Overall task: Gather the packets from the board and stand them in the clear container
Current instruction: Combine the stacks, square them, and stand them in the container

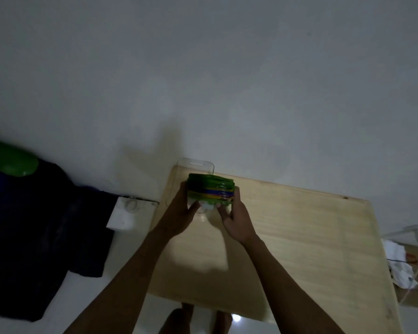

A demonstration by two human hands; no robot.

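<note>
A stack of green, blue and yellow packets point(211, 189) is pressed together between both my hands at the far left corner of the light wooden board point(287, 232). My left hand point(181, 213) grips the stack's left side and my right hand point(235, 218) grips its right side. The clear container point(196, 165) stands right behind and around the packets; its rim with a handle slot shows above them. Whether the packets rest inside it I cannot tell. The scene is dim.
A dark cloth point(34, 237) and a green object point(10, 160) lie to the left on the white floor. A white box point(128, 215) sits beside the board's left edge. Papers and cables point(401, 259) lie at the right. My feet point(196, 319) show below the board.
</note>
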